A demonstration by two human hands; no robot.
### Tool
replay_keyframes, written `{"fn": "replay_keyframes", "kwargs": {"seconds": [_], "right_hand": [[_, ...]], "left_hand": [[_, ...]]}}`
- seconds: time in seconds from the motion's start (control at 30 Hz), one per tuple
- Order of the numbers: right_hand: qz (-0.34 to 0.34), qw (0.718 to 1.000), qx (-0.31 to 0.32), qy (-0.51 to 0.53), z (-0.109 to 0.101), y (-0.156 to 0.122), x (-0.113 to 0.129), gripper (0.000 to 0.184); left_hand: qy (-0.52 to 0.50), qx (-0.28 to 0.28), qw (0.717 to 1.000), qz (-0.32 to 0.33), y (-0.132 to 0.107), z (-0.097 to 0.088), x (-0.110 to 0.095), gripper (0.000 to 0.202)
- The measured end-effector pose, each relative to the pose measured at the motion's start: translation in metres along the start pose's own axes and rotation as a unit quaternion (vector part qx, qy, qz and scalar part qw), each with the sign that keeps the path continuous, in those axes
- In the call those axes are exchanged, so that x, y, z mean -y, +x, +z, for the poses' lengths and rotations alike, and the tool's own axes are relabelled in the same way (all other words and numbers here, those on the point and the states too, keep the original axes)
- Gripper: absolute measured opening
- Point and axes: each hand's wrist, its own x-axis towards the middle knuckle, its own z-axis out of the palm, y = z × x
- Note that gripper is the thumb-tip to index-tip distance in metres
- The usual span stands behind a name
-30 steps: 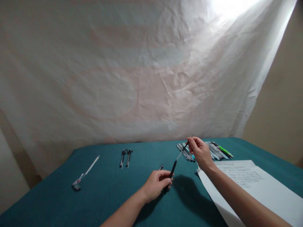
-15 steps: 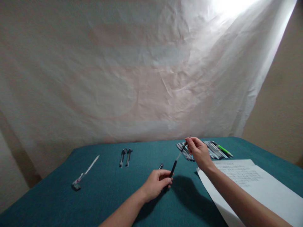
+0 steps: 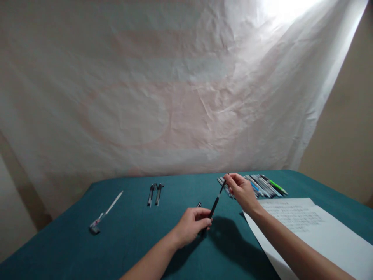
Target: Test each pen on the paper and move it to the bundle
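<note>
My left hand (image 3: 190,224) is closed round the lower end of a black pen barrel (image 3: 212,208) that points up and to the right above the teal table (image 3: 131,237). My right hand (image 3: 240,190) pinches the top of a thin refill (image 3: 221,190) that runs down into the barrel's open end. A small dark pen part (image 3: 198,204) lies on the cloth just behind my left hand.
A row of several pens (image 3: 262,186) lies at the back right, behind my right hand. A printed white sheet (image 3: 309,229) covers the right side. Two black pens (image 3: 154,193) lie at the back middle, and a white refill with a clip piece (image 3: 105,212) at the left.
My right hand has come down and to the left, and the refill now sits deeper in the barrel. My left hand has stayed where it was.
</note>
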Motion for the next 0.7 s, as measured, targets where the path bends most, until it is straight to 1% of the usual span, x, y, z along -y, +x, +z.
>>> {"fn": "replay_keyframes", "kwargs": {"seconds": [0.07,0.13,0.23,0.3,0.33,0.37,0.4,0.43,0.5,0.53,0.6,0.63,0.7], "right_hand": [[-0.001,0.999,0.033,-0.010,0.005,-0.004,0.000,0.031],[0.002,0.996,0.083,-0.019,0.011,-0.008,-0.001,0.033],[0.024,0.986,0.164,-0.012,0.018,-0.013,-0.006,0.043],[0.035,0.979,0.202,-0.021,0.022,-0.018,-0.013,0.050],[0.026,0.975,0.218,-0.045,0.024,-0.021,-0.017,0.050],[0.003,0.970,0.230,-0.084,0.027,-0.025,-0.020,0.047],[-0.035,0.960,0.242,-0.136,0.029,-0.029,-0.024,0.042],[-0.082,0.944,0.255,-0.191,0.032,-0.033,-0.026,0.036],[-0.177,0.896,0.283,-0.292,0.037,-0.041,-0.029,0.026],[-0.213,0.870,0.298,-0.329,0.039,-0.045,-0.030,0.027],[-0.252,0.829,0.327,-0.378,0.043,-0.050,-0.030,0.033],[-0.259,0.816,0.337,-0.392,0.045,-0.052,-0.030,0.036],[-0.258,0.802,0.355,-0.406,0.048,-0.053,-0.029,0.042]], "left_hand": [[-0.013,-0.006,1.000,-0.003,0.000,0.001,-0.001,0.029],[-0.026,-0.019,0.999,-0.007,0.000,0.001,-0.002,0.029],[-0.047,-0.049,0.998,-0.001,0.001,-0.003,-0.005,0.032],[-0.062,-0.065,0.996,0.011,0.002,-0.009,-0.010,0.032],[-0.069,-0.072,0.995,0.019,0.002,-0.013,-0.012,0.031],[-0.076,-0.079,0.994,0.026,0.003,-0.016,-0.015,0.031],[-0.082,-0.087,0.992,0.031,0.003,-0.020,-0.018,0.030],[-0.086,-0.097,0.991,0.035,0.004,-0.024,-0.020,0.031],[-0.096,-0.123,0.987,0.043,0.004,-0.030,-0.024,0.030],[-0.102,-0.138,0.984,0.046,0.005,-0.033,-0.025,0.029],[-0.117,-0.170,0.977,0.048,0.006,-0.037,-0.025,0.028],[-0.123,-0.184,0.974,0.045,0.006,-0.038,-0.025,0.029],[-0.128,-0.203,0.970,0.037,0.008,-0.041,-0.021,0.030]]}}
